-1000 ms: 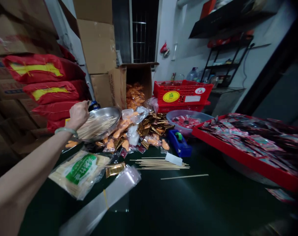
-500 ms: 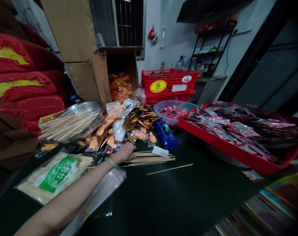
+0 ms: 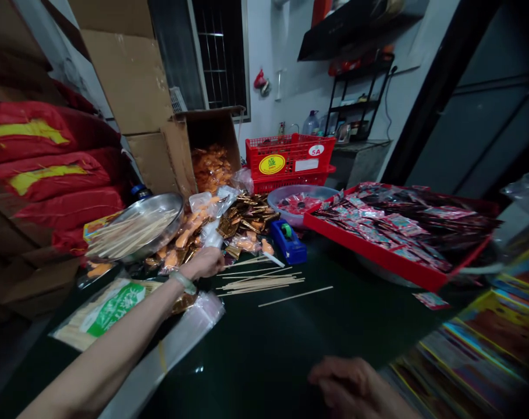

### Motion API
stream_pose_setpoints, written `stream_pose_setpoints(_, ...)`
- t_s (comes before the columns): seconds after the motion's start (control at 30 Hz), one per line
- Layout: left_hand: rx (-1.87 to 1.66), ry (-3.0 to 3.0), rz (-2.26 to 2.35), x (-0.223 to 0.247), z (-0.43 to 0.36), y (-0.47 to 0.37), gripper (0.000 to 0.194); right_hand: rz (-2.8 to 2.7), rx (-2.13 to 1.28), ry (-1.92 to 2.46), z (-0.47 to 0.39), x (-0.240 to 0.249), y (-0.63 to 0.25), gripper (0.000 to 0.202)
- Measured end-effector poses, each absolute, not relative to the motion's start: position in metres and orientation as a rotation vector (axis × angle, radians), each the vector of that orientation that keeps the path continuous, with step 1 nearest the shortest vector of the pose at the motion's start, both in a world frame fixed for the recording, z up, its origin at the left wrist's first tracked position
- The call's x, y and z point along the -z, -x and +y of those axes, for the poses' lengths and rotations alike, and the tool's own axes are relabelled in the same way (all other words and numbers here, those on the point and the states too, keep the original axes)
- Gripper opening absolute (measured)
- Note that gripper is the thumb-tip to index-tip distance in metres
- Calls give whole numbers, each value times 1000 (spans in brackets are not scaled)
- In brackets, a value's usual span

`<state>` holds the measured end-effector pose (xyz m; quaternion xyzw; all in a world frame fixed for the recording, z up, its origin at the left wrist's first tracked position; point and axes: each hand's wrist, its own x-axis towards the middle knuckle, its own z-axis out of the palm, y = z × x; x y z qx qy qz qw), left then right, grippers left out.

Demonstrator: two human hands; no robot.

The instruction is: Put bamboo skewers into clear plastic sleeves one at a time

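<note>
My left hand (image 3: 205,263), with a bangle at the wrist, is closed at the near edge of a heap of orange spoon-shaped pieces (image 3: 183,238) in clear wrappers. A few thin bamboo sticks (image 3: 247,263) run out to the right from its fingertips, a narrow white strip (image 3: 273,259) lying at their far end. Just below are more bamboo sticks (image 3: 264,283) in a loose bundle, and a single stick (image 3: 295,296) rests apart. Under my left forearm are clear plastic sleeves (image 3: 190,326) and a bag of sticks (image 3: 93,317) with a green label. My right hand (image 3: 355,381) is blurred at the bottom, fingers partly curled.
A metal bowl of sticks (image 3: 177,218) stands left, before a carton (image 3: 177,139). Behind the gold packets (image 3: 247,212) are a red basket (image 3: 290,157) and a clear basin (image 3: 275,201). A blue tape dispenser (image 3: 290,247) sits beside a red tray (image 3: 373,253) of packets.
My left hand has shifted up and left, and some sticks with the white strip have moved away from the bundle. My right hand has come into view at the bottom. The camera view has tilted.
</note>
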<state>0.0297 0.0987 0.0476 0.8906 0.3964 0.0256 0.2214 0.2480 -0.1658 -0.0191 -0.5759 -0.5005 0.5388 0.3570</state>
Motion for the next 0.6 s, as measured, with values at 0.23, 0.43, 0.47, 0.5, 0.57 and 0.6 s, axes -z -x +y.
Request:
stream_pose_setpoints(0.23, -327, -2125, 932, -59, 16, -16, 34, -1185, -1299, 1168, -92, -32, -179, 56)
stream_pose_setpoints(0.43, -385, -2219, 884, -9, -48, -15, 17, -1326, -998, 1125, -86, -63, -165, 29)
stream_pose_setpoints(0.47, -367, -2257, 904, -1, -54, -14, 15, -1369, -943, 1156, -91, -63, -166, 29)
stream_pose_setpoints(0.5, -359, -2276, 919, 5, -60, -13, 14, -1413, -896, 1186, -97, -62, -168, 30)
stream_pose_setpoints(0.57, -357, -2303, 923, 10, -68, -9, 12, -1491, -812, 1238, -108, -58, -175, 31)
stream_pose_setpoints(0.6, -361, -2315, 917, 8, -70, -5, 9, -1508, -771, 1261, -113, -57, -180, 31)
